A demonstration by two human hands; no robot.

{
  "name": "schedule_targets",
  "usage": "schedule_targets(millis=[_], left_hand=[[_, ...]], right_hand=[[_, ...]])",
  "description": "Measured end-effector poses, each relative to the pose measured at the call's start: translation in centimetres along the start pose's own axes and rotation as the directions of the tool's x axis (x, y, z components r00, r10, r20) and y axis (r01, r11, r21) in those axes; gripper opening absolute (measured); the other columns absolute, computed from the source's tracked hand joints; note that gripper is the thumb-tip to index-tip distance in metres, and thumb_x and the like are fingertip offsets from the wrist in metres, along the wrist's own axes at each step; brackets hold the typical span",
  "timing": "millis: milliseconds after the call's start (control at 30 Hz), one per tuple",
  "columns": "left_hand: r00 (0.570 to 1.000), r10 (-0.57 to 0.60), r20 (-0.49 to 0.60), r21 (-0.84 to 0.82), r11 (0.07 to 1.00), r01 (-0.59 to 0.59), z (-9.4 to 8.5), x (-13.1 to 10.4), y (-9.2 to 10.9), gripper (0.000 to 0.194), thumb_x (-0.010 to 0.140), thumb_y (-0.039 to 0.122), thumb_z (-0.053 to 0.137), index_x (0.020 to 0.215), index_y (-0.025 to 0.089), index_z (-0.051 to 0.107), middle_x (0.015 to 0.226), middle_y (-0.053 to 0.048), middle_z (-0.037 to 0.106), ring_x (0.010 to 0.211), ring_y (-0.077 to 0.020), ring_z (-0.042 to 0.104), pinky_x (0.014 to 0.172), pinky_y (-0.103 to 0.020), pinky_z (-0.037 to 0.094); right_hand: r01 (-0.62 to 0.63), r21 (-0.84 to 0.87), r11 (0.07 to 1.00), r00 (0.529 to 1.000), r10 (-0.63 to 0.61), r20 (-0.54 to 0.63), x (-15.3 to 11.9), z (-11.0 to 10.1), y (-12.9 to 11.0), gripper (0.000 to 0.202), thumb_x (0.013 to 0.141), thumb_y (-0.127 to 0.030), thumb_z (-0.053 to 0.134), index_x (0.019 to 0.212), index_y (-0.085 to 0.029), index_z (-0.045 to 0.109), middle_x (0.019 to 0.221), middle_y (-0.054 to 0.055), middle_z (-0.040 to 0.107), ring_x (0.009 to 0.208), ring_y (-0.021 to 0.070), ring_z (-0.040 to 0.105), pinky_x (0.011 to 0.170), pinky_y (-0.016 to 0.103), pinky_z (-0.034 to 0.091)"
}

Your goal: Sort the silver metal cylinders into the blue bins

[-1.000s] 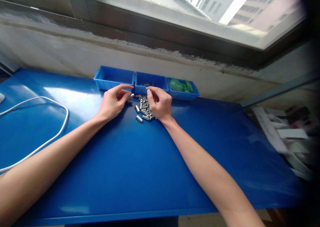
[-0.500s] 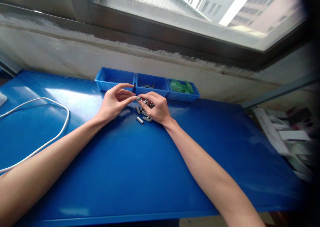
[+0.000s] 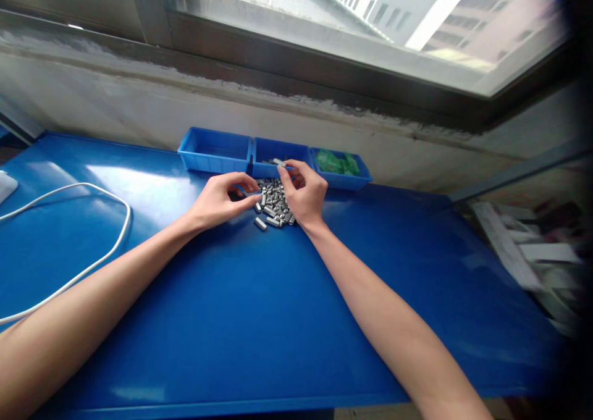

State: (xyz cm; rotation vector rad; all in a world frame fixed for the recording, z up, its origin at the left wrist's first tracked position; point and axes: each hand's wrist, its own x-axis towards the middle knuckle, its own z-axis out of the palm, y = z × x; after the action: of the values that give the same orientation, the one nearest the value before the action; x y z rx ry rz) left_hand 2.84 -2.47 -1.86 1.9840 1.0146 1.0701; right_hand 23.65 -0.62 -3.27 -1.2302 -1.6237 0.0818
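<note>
A pile of small metal pieces [image 3: 273, 205] lies on the blue table between my hands. My right hand [image 3: 306, 191] pinches one metal piece [image 3: 278, 162] at the near side of the middle blue bin [image 3: 296, 152], which has a few pieces inside. At the left edge of the pile is my left hand [image 3: 225, 199], its fingers curved and its thumb and fingertips apart, touching or nearly touching the pieces; nothing shows held between them.
Left of the middle bin stands another blue bin [image 3: 215, 151]; the right bin [image 3: 343, 180] holds green plastic [image 3: 337, 162]. A white cable [image 3: 109, 250] curves over the table's left side. Behind are a wall and window; blurred items sit at far right.
My right hand has moved off the pile toward the middle bin with a metal piece, uncovering more of the pile. My left hand has come down beside the pile, apart from my right.
</note>
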Motion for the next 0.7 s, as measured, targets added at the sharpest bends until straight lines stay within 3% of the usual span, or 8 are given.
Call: schedule_targets(millis=[100,200,567,700], left_hand=[[0.988,0.089,0.129,0.129,0.986,-0.106,-0.1,-0.1,0.5,0.020,0.081,0.032,0.077,0.094,0.017,0.077,0.097,-0.006,0.076,0.087,-0.0195,0.070,0.080,-0.029,0.053],[0.978,0.123,0.169,0.160,0.976,-0.150,-0.1,-0.2,0.6,0.016,0.081,0.029,0.076,0.092,0.018,0.078,0.098,-0.007,0.077,0.089,-0.0196,0.071,0.081,-0.029,0.053],[0.998,0.066,0.014,0.199,0.978,-0.068,0.3,0.0,-0.4,0.015,0.085,0.031,0.072,0.091,0.018,0.078,0.087,-0.005,0.077,0.074,-0.0166,0.069,0.072,-0.027,0.054],[0.997,0.052,-0.054,0.182,0.982,-0.042,0.6,-0.1,-0.6,0.016,0.086,0.028,0.065,0.088,0.018,0.078,0.095,-0.007,0.078,0.079,-0.0188,0.072,0.076,-0.030,0.058]], right_hand=[[-0.108,-0.035,0.994,0.992,0.105,-0.077,0.2,0.2,0.6,0.027,0.095,-0.045,0.062,0.101,-0.021,0.075,0.073,0.001,0.072,0.057,0.0154,0.061,0.064,0.031,0.051],[-0.127,-0.046,0.991,0.990,0.124,-0.059,0.2,0.3,0.9,0.029,0.096,-0.043,0.060,0.101,-0.020,0.077,0.076,0.003,0.075,0.061,0.0171,0.065,0.066,0.032,0.053],[-0.109,-0.009,0.994,0.994,0.109,-0.011,0.1,0.3,0.4,0.027,0.097,-0.040,0.057,0.099,-0.020,0.076,0.082,0.004,0.077,0.065,0.0170,0.068,0.068,0.031,0.054],[-0.115,0.009,0.993,0.993,0.115,0.002,0.1,0.3,0.4,0.027,0.097,-0.041,0.057,0.099,-0.020,0.074,0.079,0.004,0.076,0.063,0.0184,0.067,0.068,0.034,0.053]])
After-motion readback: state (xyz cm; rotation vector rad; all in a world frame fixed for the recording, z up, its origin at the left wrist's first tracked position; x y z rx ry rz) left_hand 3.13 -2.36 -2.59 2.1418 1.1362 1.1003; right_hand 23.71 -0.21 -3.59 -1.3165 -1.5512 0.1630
